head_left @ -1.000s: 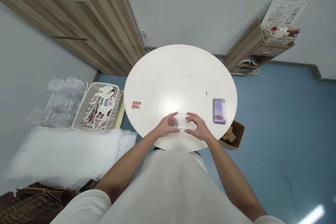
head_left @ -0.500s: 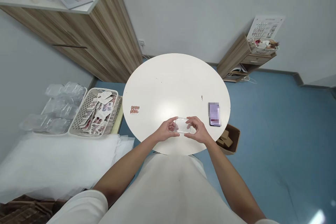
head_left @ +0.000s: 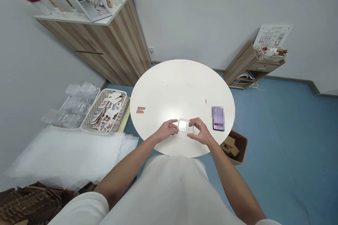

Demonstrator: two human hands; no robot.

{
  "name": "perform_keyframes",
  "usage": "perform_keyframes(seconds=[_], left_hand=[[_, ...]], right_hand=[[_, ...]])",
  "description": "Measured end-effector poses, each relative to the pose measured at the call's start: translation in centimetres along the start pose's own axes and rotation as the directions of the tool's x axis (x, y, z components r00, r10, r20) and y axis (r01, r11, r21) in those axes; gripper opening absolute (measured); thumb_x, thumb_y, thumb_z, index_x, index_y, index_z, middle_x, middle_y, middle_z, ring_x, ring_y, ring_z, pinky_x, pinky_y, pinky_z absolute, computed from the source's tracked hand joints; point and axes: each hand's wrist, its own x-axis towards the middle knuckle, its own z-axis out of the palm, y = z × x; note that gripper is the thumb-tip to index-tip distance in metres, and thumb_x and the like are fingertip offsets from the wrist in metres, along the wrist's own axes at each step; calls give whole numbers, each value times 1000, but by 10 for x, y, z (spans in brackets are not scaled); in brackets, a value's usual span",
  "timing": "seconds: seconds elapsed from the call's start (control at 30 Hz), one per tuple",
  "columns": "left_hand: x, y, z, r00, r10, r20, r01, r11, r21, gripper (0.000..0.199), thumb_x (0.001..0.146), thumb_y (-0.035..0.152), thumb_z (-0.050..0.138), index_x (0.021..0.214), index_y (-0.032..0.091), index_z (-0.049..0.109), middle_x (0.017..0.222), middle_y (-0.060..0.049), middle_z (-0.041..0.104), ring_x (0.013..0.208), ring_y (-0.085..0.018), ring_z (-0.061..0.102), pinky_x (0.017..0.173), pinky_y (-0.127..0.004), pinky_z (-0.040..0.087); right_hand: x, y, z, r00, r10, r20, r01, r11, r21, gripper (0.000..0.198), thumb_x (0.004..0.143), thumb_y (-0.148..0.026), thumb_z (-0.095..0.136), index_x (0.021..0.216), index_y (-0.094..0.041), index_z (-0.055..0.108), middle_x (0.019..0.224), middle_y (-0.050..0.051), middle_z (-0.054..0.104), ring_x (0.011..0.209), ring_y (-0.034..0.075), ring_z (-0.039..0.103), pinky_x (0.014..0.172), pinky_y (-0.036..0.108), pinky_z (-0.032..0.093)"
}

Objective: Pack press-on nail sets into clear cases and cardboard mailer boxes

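A small clear plastic box point(head_left: 182, 126) is over the near part of the round white table point(head_left: 179, 81). My right hand point(head_left: 200, 132) grips its right side, thumb at the near edge and fingers at the far edge. At the box's left edge is my left hand point(head_left: 167, 130), its fingers apart and pointing toward the box; whether a fingertip touches it I cannot tell. A small set of reddish-brown press-on nails point(head_left: 141, 110) lies on the left of the table. On the right side lies a phone point(head_left: 218, 119) with a blurred purple screen.
Left of the table, a white basket point(head_left: 87, 126) holds printed cards, beside several clear plastic packages point(head_left: 76, 105). White sheets point(head_left: 68, 154) are stacked nearer me. A cardboard box point(head_left: 243, 149) stands low at the right. Wooden cabinets point(head_left: 132, 38) line the wall behind.
My left hand has loosened from the clear box's left side, while my right hand keeps its grip. The whole view has shifted slightly, showing more of the shelf at the upper left.
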Motion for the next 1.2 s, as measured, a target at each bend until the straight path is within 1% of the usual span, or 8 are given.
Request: perform_keyframes(seconds=[0.13, 0.23, 0.33, 0.47, 0.57, 0.77, 0.97, 1.2], left_hand=[[-3, -8, 1, 999, 36, -18, -34, 995, 98, 38, 63, 26, 68, 98, 16, 57, 81, -2, 58, 69, -10, 56, 74, -30, 44], [-6, -17, 4, 997, 69, -43, -63, 991, 121, 33, 64, 28, 67, 93, 16, 58, 82, -2, 58, 66, -8, 55, 72, -28, 44], [-8, -25, 6, 996, 75, -48, -69, 991, 113, 33, 65, 28, 66, 94, 16, 58, 84, -3, 58, 66, -8, 55, 72, -28, 44], [-6, -39, 4, 988, 87, -128, -72, 990, 118, 33, 64, 27, 66, 94, 16, 58, 85, -4, 58, 67, -8, 55, 72, -28, 44], [0, -54, 1, 972, 56, -230, -30, 993, 116, 32, 64, 25, 65, 93, 15, 59, 83, -3, 57, 67, -9, 55, 68, -26, 45], [13, -79, 0, 949, -21, -314, 74, 984, 159, 31, 65, 22, 64, 96, 15, 59, 79, -3, 59, 66, -9, 55, 65, -25, 45], [29, -86, 5, 902, 3, -432, 135, 948, 288, 36, 69, 18, 59, 104, 16, 55, 83, -4, 61, 74, -13, 57, 75, -30, 45], [33, -90, 9, 882, 99, -461, 145, 873, 466, 33, 70, 14, 55, 102, 18, 57, 99, -7, 56, 88, -17, 54, 85, -34, 41]], right_hand=[[6, 4, -3, 994, 108, -8, -107, 993, 48, 34, 75, -48, 50, 96, -22, 54, 94, 5, 57, 92, 19, 54, 84, 36, 42], [16, 13, 0, 968, 243, -63, -233, 964, 127, 45, 82, -55, 27, 86, -21, 56, 86, 4, 59, 85, 17, 56, 80, 35, 44], [23, 22, 7, 921, 384, -65, -364, 907, 210, 49, 81, -58, 27, 80, -20, 58, 87, 5, 59, 77, 17, 57, 74, 34, 45], [16, 37, 19, 858, 513, -38, -473, 815, 334, 48, 79, -58, 31, 100, -22, 56, 95, 6, 57, 75, 16, 60, 71, 33, 47], [-3, 49, 30, 841, 534, -85, -492, 820, 292, 46, 78, -55, 36, 109, -24, 51, 98, 5, 55, 76, 16, 60, 73, 34, 46], [-34, 63, 53, 865, 498, -70, -488, 864, 121, 49, 75, -50, 44, 117, -23, 45, 109, 6, 52, 93, 17, 54, 81, 35, 43], [-25, 73, 58, 839, 539, -73, -535, 842, 77, 49, 75, -50, 42, 115, -22, 47, 108, 7, 48, 94, 18, 51, 85, 35, 41], [-22, 81, 59, 815, 572, -97, -567, 820, 74, 53, 74, -51, 44, 119, -23, 43, 115, 8, 43, 97, 19, 48, 88, 36, 40]])
